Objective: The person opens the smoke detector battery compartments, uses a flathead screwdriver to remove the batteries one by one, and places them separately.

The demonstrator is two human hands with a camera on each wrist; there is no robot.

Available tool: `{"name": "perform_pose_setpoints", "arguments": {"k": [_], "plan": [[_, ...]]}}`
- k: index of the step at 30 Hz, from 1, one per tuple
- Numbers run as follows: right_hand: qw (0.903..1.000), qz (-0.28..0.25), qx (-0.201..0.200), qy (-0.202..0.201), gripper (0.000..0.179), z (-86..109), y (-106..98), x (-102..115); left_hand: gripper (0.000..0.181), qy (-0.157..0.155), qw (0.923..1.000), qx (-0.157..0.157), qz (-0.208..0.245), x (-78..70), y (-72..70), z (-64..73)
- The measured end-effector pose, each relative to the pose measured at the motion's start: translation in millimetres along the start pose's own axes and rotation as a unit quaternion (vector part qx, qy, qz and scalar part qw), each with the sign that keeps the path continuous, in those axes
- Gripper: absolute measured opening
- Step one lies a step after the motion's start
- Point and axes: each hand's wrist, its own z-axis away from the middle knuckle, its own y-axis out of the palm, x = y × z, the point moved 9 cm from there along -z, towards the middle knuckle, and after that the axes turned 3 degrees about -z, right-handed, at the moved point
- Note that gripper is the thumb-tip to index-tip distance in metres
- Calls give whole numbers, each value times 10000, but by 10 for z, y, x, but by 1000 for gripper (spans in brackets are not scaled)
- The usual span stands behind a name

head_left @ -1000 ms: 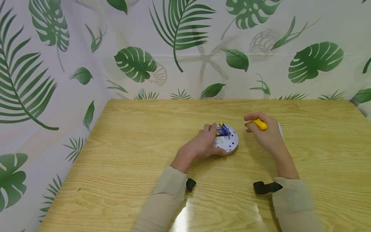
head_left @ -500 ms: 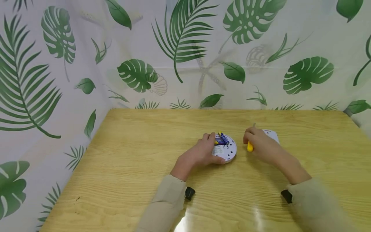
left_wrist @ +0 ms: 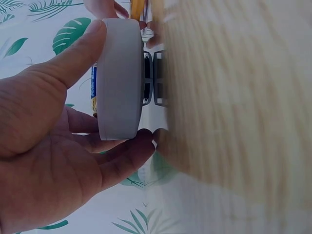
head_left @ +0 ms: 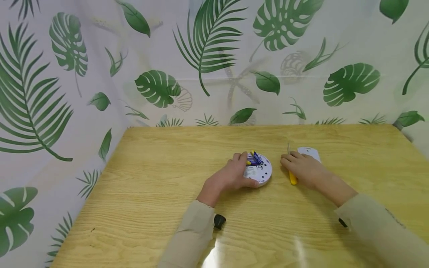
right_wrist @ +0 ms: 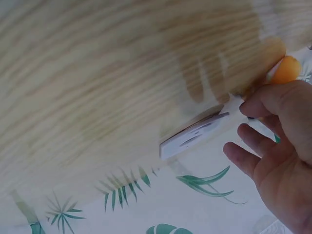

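Observation:
My left hand (head_left: 229, 173) grips a round white smoke alarm (head_left: 263, 175) by its rim, the thumb on the near side. Its back faces up, showing printed text and square holes. Blue-and-yellow batteries (head_left: 257, 158) stick up at its compartment. In the left wrist view, the dark slotted part (left_wrist: 147, 78) under the alarm (left_wrist: 119, 80) is close to the table. My right hand (head_left: 303, 165) pinches a yellow-handled screwdriver (head_left: 292, 178) low over the table. The metal shaft points away from me; fingers hide the middle. Behind that hand lies a flat white plate with slots (head_left: 310, 152).
A light wooden table (head_left: 151, 178) lies under both hands. Leaf-patterned cloth (head_left: 231, 100) hangs along its back and left edges. A black wrist strap piece (head_left: 219, 222) shows by the left sleeve.
My right hand has turned and lowered; the screwdriver swung from upright in the fingers to pointing away, low over the table. The left hand keeps hold of the smoke alarm. The head view tilted up.

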Motion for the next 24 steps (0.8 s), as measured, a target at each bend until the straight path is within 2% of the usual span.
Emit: {"name": "perform_pose_setpoints", "arguments": {"k": [6, 8, 11, 13, 15, 17, 19, 22, 24], "plan": [[9979, -543, 262, 254, 33, 0, 54, -104, 103, 1, 10000, 0, 56, 19, -9, -35], [9957, -860, 170, 311, 31, -1, 81, -115, 103, -41, 10000, -6, 43, 39, -4, -41], [9897, -1335, -251, 442, 23, 34, 72, -100, 104, -92, 10000, 29, 5, 70, 34, -39], [9832, -1560, -516, 793, 14, 86, 50, -107, 104, -68, 10000, 70, -18, 76, 67, -34], [9748, -1699, -572, 1331, 11, 148, 33, -140, 104, -10, 10000, 94, 1, 67, 93, -26], [9637, -1890, -326, 1856, 22, 189, 55, -171, 103, 27, 10000, 79, 36, 52, 98, -15], [9536, -2155, -44, 2102, 29, 185, 81, -173, 103, 11, 10000, 27, 24, 46, 83, -7], [9482, -2416, 173, 2054, 29, 138, 80, -145, 102, 1, 10000, -48, 23, 22, 46, -2], [9501, -2427, 208, 1950, 22, 126, 67, -138, 102, 38, 10000, -31, 41, -4, 44, -7]]}}
